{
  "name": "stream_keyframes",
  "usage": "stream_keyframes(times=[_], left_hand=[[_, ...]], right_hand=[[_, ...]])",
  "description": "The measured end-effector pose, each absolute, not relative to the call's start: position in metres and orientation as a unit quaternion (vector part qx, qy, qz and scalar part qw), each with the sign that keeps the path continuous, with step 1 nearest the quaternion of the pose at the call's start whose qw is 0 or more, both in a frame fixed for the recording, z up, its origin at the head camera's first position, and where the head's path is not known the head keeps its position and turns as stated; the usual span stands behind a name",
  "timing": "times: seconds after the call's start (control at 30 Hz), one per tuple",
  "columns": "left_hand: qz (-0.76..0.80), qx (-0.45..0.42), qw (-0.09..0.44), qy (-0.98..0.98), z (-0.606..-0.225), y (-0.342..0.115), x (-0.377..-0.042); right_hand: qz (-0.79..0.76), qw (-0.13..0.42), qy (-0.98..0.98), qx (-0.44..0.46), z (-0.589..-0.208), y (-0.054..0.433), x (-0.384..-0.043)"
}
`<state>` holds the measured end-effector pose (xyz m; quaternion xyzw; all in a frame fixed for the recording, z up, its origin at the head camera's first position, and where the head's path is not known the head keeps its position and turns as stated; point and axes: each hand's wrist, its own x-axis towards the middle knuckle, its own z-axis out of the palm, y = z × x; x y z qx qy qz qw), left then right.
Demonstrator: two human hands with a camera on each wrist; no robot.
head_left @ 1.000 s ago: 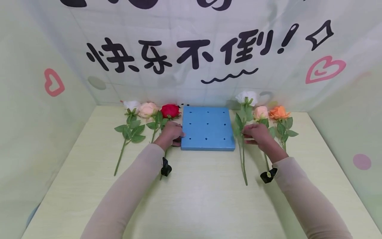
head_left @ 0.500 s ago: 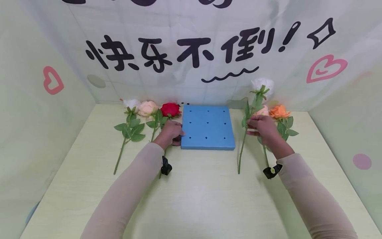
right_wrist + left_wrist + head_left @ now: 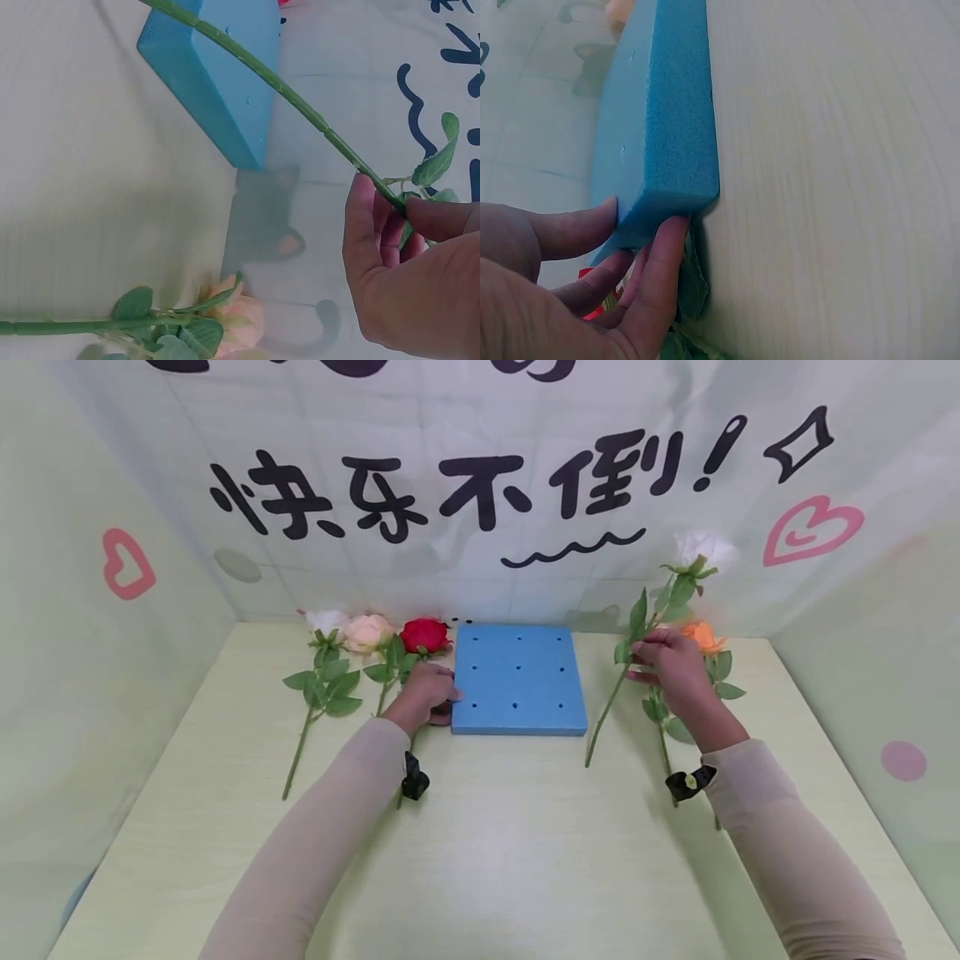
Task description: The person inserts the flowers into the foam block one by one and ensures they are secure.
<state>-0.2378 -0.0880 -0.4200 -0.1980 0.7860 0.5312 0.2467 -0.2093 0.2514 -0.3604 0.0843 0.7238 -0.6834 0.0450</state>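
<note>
My right hand [image 3: 678, 670] pinches the stem of a white artificial rose [image 3: 703, 552] between thumb and fingers. The rose is raised off the table, its bloom up and to the right, and its bare green stem [image 3: 262, 71] slants down toward the board. A blue foam board [image 3: 517, 681] with rows of small holes lies flat at the back middle. My left hand [image 3: 426, 697] holds this board by its left side; in the left wrist view the thumb [image 3: 581, 229] lies on the top face and the fingertips meet the side. No stem stands in the holes.
Left of the board lie a red rose [image 3: 425, 635], a pink rose [image 3: 367, 633] and another white rose [image 3: 324, 622]. Beyond the right hand lie an orange rose [image 3: 703, 637] and a pink rose [image 3: 238, 319]. A printed cloth [image 3: 480, 585] hangs behind the table.
My right hand has lifted the white rose from the table and moved it up and right, its stem end swinging left toward the board. The left hand stays at the board's side.
</note>
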Motion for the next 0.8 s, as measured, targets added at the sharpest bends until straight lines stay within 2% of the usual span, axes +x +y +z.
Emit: stream_keyframes(times=[0.33, 0.8], left_hand=[[0.525, -0.197, 0.25, 0.79, -0.419, -0.089, -0.237], [0.539, -0.187, 0.251, 0.782, -0.418, -0.091, -0.236]], right_hand=[[-0.713, -0.015, 0.698, 0.07, -0.348, 0.249, -0.21], [-0.716, -0.063, 0.693, 0.049, -0.331, 0.244, -0.219]])
